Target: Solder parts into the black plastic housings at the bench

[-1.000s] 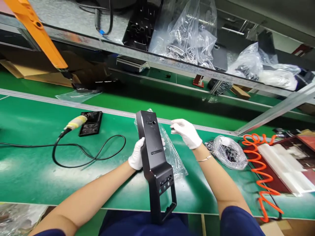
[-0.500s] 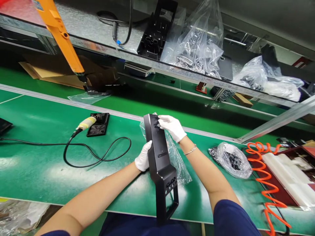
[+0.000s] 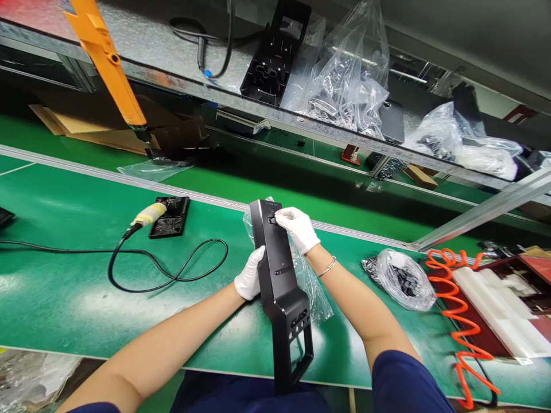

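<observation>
One black housing (image 3: 279,246) is seen in the head view, grasped along its side by the left hand (image 3: 248,276) and held tilted over the counter (image 3: 55,310). Its upper slot (image 3: 271,220) is met by the right hand (image 3: 299,230), fingertips bunched; whether anything is pinched cannot be told. Work there seems unfinished; the lower slot (image 3: 283,271) is left untouched.

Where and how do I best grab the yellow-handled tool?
I'd grip the middle of its yellow handle from above, closing across its length. It is a thick, rounded shaft lying slantwise, its top side uncovered. The dark head sits over the black tray and the cord leaves the other end, so avoid both ends.
</observation>
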Demonstrator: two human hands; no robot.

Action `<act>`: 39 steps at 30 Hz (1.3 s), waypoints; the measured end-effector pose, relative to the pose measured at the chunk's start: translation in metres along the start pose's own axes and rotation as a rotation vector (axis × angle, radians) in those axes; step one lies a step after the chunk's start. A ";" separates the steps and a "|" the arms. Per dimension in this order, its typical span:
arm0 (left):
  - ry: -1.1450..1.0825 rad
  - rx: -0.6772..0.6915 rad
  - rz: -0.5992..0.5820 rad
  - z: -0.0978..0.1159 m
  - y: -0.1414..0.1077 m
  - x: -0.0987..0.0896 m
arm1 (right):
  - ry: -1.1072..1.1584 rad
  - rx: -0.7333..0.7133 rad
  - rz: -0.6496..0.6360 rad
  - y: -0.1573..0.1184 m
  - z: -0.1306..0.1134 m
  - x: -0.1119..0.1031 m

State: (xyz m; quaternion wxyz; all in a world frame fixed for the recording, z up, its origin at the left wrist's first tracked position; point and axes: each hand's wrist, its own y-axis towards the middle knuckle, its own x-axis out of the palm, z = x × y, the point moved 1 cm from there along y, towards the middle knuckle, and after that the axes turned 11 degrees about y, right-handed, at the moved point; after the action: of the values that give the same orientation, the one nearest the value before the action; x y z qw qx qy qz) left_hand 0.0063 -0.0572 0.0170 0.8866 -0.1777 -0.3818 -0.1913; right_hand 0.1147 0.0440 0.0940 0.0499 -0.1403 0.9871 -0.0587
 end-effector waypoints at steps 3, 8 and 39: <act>-0.017 -0.019 0.015 0.000 0.000 -0.003 | 0.012 0.035 0.057 -0.001 -0.002 0.005; -0.063 -0.063 0.006 0.005 -0.001 0.000 | 0.131 0.045 0.061 -0.002 -0.002 0.010; -0.059 0.019 -0.036 0.015 -0.011 0.004 | 0.284 0.070 -0.140 -0.024 -0.009 0.011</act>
State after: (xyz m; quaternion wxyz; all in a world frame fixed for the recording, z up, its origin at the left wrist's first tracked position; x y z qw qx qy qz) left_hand -0.0054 -0.0604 0.0320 0.8730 -0.1677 -0.4129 -0.1982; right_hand 0.1094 0.0190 0.1053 -0.0896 -0.1972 0.9694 -0.1156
